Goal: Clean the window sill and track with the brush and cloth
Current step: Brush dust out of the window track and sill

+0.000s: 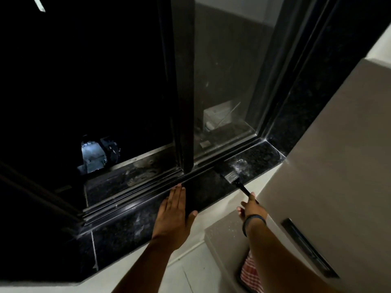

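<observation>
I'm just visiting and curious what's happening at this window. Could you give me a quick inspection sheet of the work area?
Surface: black granite sill, dusty, with a pale dust patch near its right end.
Job's things: brush, bristles on the sill by the dust; window track beside it; red checked cloth low at the right, partly hidden by the arm.
Clutter: nothing seen.
Grippers: left hand flat on the sill, empty; right hand gripping the brush handle.
Cables: nothing seen.
Surroundings: dark sliding panes, beige wall at right.
</observation>
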